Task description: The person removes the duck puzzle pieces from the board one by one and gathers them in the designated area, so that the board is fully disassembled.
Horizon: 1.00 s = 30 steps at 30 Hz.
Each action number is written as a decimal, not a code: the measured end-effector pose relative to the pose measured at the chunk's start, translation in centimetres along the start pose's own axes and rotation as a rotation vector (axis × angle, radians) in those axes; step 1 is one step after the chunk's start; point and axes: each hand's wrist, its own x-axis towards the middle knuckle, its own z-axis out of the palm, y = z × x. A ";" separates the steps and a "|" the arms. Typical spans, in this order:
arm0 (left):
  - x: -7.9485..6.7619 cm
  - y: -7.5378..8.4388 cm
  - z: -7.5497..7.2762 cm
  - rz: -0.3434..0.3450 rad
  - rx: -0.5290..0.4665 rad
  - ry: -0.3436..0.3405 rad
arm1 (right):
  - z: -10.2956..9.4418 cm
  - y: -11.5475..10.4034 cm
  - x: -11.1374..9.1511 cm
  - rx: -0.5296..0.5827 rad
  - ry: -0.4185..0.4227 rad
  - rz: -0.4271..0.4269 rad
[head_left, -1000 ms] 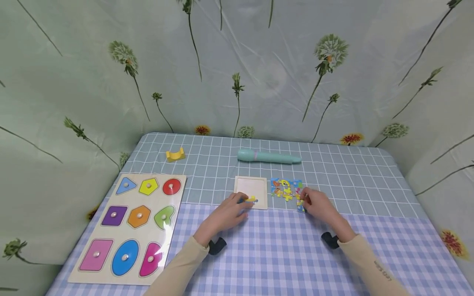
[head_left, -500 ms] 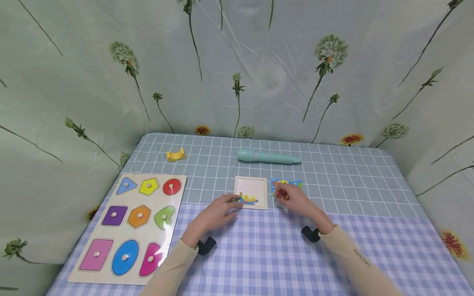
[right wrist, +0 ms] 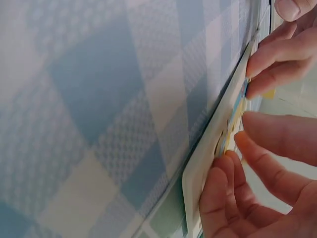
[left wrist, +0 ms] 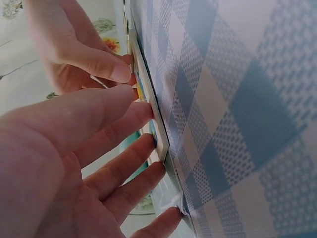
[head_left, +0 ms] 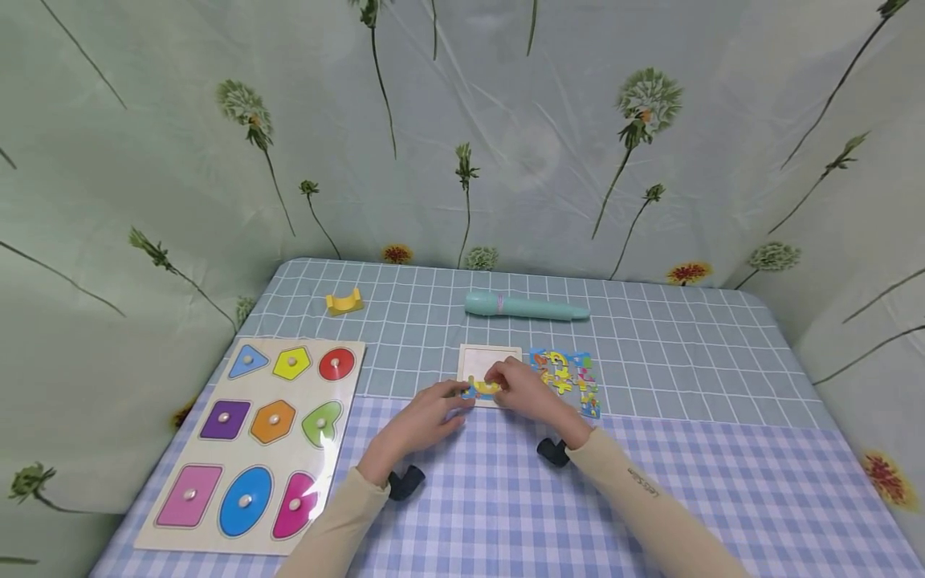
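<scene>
A small square wooden puzzle tray (head_left: 462, 365) lies mid-table, with a row of joined yellow-and-blue jigsaw pieces (head_left: 473, 388) along its near side. My left hand (head_left: 419, 419) rests its extended fingertips on the tray's left near corner and the pieces there. My right hand (head_left: 531, 393) is over the tray's near right part, thumb and forefinger pinching a jigsaw piece mostly hidden behind the fingers. In the right wrist view, yellow (right wrist: 229, 140) shows at those fingertips, low over the tray. Beside the tray on the right lie several loose jigsaw pieces (head_left: 561, 379).
A large wooden shape board (head_left: 350, 425) with knobbed pieces takes up the left side. Behind the tray lies a teal toy microphone-like stick (head_left: 535, 307). A yellow curved block (head_left: 344, 302) stands at the back left. A floral cloth (head_left: 549, 160) hangs behind the table.
My right hand has moved left from the loose pieces to above the tray. My left hand has drawn back slightly to the left, uncovering more of the row in the tray.
</scene>
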 end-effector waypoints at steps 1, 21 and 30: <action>0.0 0.0 0.0 -0.001 0.001 -0.001 | 0.1 -0.1 0.0 -0.004 0.000 0.009; 0.0 -0.1 0.2 0.007 0.000 -0.004 | -3.5 3.5 -2.8 0.231 0.074 0.008; 0.0 0.1 -0.1 -0.016 -0.020 -0.010 | -5.5 6.2 -5.5 0.127 0.031 0.172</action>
